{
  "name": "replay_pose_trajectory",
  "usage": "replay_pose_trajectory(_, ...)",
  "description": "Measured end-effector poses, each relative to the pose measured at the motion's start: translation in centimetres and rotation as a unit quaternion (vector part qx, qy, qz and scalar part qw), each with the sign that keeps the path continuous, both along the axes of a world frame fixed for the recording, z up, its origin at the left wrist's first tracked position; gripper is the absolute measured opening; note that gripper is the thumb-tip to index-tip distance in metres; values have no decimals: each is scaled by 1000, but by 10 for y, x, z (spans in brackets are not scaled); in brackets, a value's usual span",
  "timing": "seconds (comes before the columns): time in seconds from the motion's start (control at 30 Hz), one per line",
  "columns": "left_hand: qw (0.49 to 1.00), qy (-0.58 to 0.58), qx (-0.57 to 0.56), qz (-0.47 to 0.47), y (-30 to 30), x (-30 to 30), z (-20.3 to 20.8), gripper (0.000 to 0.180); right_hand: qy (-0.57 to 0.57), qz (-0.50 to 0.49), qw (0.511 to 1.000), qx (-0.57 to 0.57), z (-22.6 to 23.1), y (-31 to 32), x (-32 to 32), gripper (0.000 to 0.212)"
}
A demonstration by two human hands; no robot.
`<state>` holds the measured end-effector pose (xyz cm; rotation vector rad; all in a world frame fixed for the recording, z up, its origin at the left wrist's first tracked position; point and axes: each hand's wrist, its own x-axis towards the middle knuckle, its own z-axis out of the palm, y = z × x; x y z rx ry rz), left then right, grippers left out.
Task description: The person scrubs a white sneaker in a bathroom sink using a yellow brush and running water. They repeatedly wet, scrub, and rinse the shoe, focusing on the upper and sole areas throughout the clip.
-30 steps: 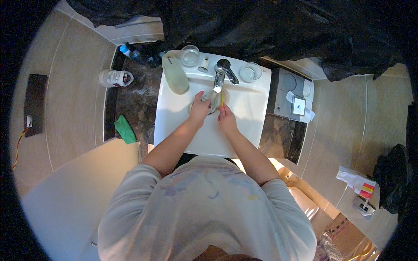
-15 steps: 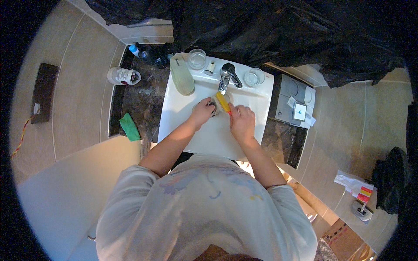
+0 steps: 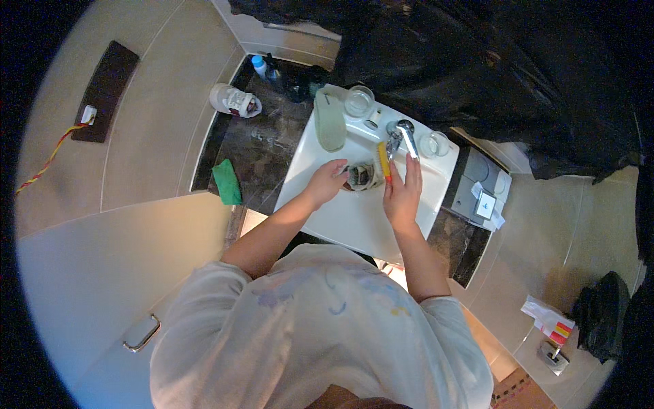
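In the white sink (image 3: 320, 215) a wet-looking shoe (image 3: 364, 177) sits with its dark opening towards me. My left hand (image 3: 325, 184) is closed on the near-left edge of this shoe. My right hand (image 3: 405, 194) keeps a brush (image 3: 383, 160) with a yellow head and red handle pinched against the palm. Fingers of that hand stretch up to the lever of the chrome faucet (image 3: 406, 129), seemingly touching it. A pale green insole (image 3: 330, 121) lies along the sink's back left rim.
Glass bowls stand either side of the faucet, one left (image 3: 359, 101), one right (image 3: 434, 144). On the dark counter (image 3: 255, 146) lie another white shoe (image 3: 235, 101), a green cloth (image 3: 227, 183) and bottles (image 3: 259, 66). A grey box (image 3: 477, 184) is at right.
My right hand has moved up to the faucet lever, carrying the brush away from the shoe. The shoe now shows more openly beside my left hand. The whole view has turned.
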<state>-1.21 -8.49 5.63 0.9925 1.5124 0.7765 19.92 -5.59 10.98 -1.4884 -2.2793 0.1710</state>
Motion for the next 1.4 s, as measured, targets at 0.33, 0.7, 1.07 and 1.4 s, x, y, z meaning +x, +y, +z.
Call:
replay_pose_trajectory(0.33,991,67,105,48,19,-116,-9,29,282,-51,870,-400,-57,-1,-131,42)
replay_pose_trajectory(0.7,929,200,297,96,130,-247,12,36,530,-148,648,-526,-50,109,-313,23)
replay_pose_trajectory(1.07,860,434,261,-69,194,-266,-12,69,626,-160,628,-434,-96,142,-349,26)
replay_pose_trajectory(1.4,855,440,264,-73,196,-277,-22,73,638,-148,617,-437,-101,147,-350,27)
